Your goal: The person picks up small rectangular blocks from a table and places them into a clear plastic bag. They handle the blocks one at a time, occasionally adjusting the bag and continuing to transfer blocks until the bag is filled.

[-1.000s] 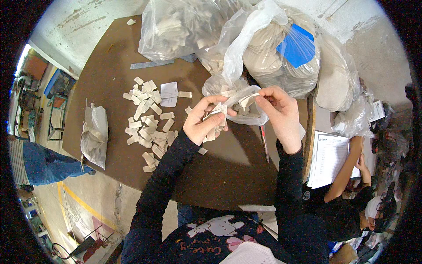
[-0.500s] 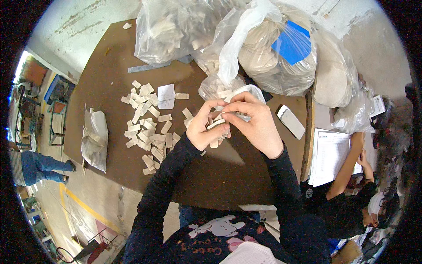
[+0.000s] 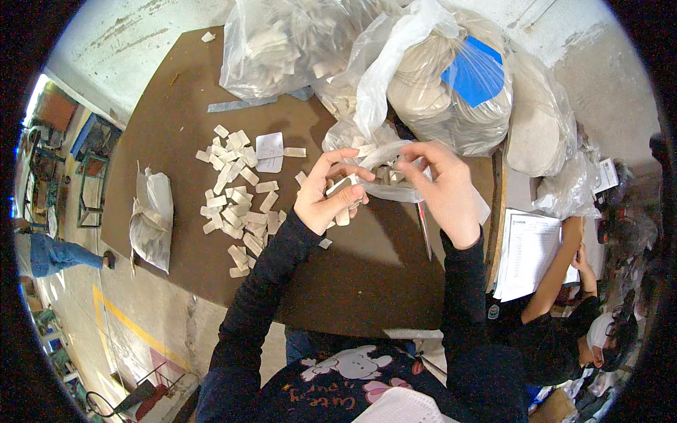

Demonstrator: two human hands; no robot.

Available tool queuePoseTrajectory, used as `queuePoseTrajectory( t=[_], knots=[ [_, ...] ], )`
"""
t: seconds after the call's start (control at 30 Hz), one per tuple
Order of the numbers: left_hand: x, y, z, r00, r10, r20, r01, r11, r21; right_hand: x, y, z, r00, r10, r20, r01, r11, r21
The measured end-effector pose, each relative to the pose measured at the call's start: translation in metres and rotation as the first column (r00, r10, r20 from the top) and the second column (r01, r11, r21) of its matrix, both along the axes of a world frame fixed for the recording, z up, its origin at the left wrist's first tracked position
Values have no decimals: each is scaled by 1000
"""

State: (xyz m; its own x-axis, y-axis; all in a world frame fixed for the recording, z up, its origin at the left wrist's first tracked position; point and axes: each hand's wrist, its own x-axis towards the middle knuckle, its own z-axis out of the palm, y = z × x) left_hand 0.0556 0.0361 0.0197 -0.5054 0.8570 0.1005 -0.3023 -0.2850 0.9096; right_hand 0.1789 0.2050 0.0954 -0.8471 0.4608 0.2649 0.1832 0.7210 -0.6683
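Note:
My left hand is closed around several small off-white rectangular pieces, with one lying under the thumb. To its right, my right hand is at the rim of an open clear plastic bag that has similar pieces inside. Its thumb and forefinger are apart, and I see nothing between them. A loose pile of the same pieces covers the brown table left of my hands. Beside the pile lies a white card with one piece near it.
Large clear bags of pale pieces and discs stand at the back. A white pouch lies at the left. Right of me are a pen, a partly hidden phone, papers and another person's arm.
My right hand has parted from the left and moved right to the bag's rim, its fingers opening. The left hand still holds its pieces. The pen has come into view.

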Motion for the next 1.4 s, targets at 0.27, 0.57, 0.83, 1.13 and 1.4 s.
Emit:
queuePoseTrajectory(
  t=[0.27,0.57,0.83,1.13,1.4],
  knots=[
    [1,-1,-6,999,-13,45,13,1000,5,-15,-37,-16,980,198,-34,-201,962,-184],
    [-10,-2,-7,897,-73,437,100,994,-38,-13,-19,-14,990,51,-128,-83,964,-253],
    [-22,-3,-27,768,-137,625,24,982,186,-9,-13,-15,994,97,-49,-108,895,-432],
    [-13,3,-14,929,307,-207,-297,952,76,-20,-33,-23,973,216,-76,-229,885,-405],
    [-1,6,-1,924,256,283,-317,927,200,-9,-11,-7,993,113,-28,-116,938,-327]
  ],
)
